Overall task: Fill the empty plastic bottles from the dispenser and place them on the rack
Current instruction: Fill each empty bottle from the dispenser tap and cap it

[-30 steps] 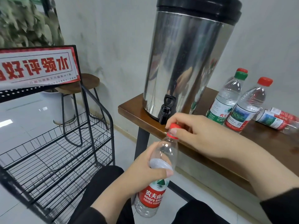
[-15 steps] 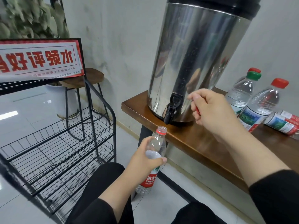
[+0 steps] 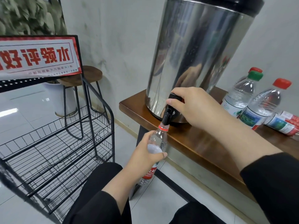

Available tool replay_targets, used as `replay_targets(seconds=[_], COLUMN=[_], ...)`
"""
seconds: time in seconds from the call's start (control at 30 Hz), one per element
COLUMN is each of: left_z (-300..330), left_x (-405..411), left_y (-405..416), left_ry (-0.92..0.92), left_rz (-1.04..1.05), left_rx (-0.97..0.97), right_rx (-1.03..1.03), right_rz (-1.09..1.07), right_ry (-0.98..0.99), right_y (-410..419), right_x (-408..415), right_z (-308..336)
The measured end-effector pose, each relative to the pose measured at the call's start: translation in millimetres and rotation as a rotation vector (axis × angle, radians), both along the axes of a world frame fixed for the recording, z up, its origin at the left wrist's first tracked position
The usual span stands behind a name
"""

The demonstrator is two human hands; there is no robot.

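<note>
One steel dispenser with a black lid, standing at the left end of a brown table, tap overhanging the front edge. Four capped bottles at the table's right end: two upright behind with one red and one green cap, one upright in front with a red cap, one lying on its side near the right edge. A fifth bottle, uncapped, red neck ring, clenched around its upper body in the left hand, mouth right under the tap spout, just off the table's front edge; red label below the fingers, partly hidden, white characters and letters unreadable in full. Right hand wrapped over the tap handle, thumb on its front, a sliver of red showing at the fingers, grip closed on the handle. One black wire rack on the floor to the left, three tiers visible, topped by one red-and-white sign with large red Chinese characters appearing mirrored. One round stool and one white pot behind the rack, green leaves above
</note>
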State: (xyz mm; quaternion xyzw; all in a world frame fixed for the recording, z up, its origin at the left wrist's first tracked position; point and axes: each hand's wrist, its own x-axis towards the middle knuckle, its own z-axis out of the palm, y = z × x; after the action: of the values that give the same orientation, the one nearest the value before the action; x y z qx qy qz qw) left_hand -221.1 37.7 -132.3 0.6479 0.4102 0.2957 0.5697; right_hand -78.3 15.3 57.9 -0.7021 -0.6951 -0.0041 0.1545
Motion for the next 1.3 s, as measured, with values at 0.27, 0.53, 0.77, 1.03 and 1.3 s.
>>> replay_targets(seconds=[0.27, 0.53, 0.77, 1.03, 1.3], left_z=[-1.5, -3.8, -10.4, -16.4, -22.5], left_x=[1.4, 1.6, 2.7, 3.5, 3.9], left_y=[0.2, -1.1, -1.3, -4.3, -3.1], left_ry=[-0.021, -0.073, -0.099, -0.096, -0.057], left_rz=[-0.006, 0.002, 0.009, 0.006, 0.033], left_rx=[0.031, 0.018, -0.007, -0.026, -0.02], right_rx=[0.255, 0.443, 0.585, 0.233, 0.17], right_rz=[0.105, 0.217, 0.098, -0.297, -0.33], right_ry=[-0.223, -0.372, 0.229, 0.63, 0.659], right_y=[-10.9, -20.3, -38.6, -38.0, -32.7], right_x=[2.4, 13.2, 33.1, 71.1, 82.4], right_z=[-23.2, -61.7, -72.3, -109.9, -117.6])
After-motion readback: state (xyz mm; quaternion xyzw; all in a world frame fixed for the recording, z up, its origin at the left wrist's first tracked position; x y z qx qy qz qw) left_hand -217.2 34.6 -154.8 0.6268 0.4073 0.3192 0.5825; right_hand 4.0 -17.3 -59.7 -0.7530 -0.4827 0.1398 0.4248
